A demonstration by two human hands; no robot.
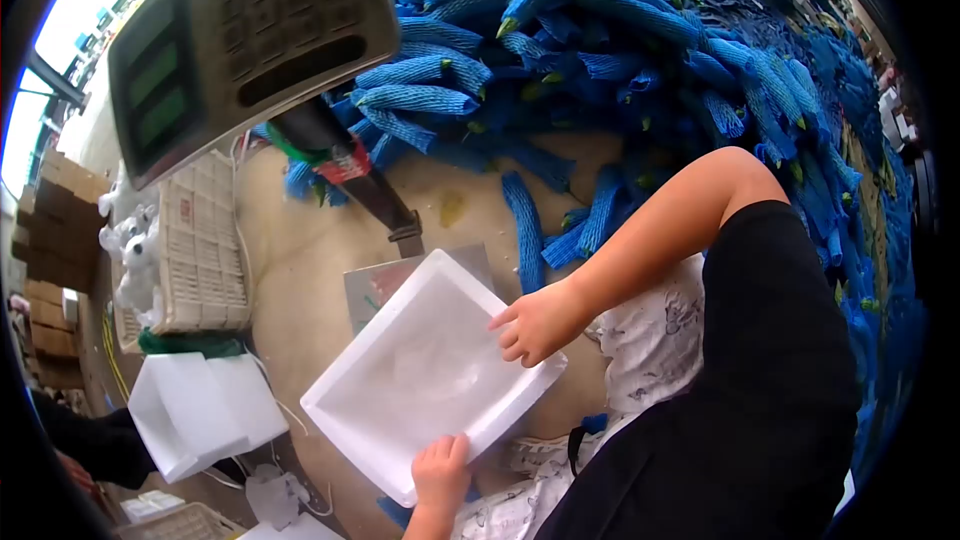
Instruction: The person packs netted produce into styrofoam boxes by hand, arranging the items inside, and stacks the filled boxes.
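Note:
A white foam box (425, 355), open at the top and with nothing visible inside, sits at a slant over the metal platform (365, 290) of a scale. My left hand (440, 475) is closed over the box's near rim, fingers at the edge. Across the right-hand rim lies my right hand (540, 325), its bent fingers reaching over the inside wall and its thumb hidden. Beyond the box the scale's display head (255, 40), with a keypad and green screens, stands on a dark post (375, 195).
A large heap of blue net-sleeved produce (600, 30) with green tips fills the far and right side. To the left are a cream plastic crate (205, 250), another white foam box (205, 410) beside a person's dark sleeve (95, 435), and stacked cardboard boxes (55, 220).

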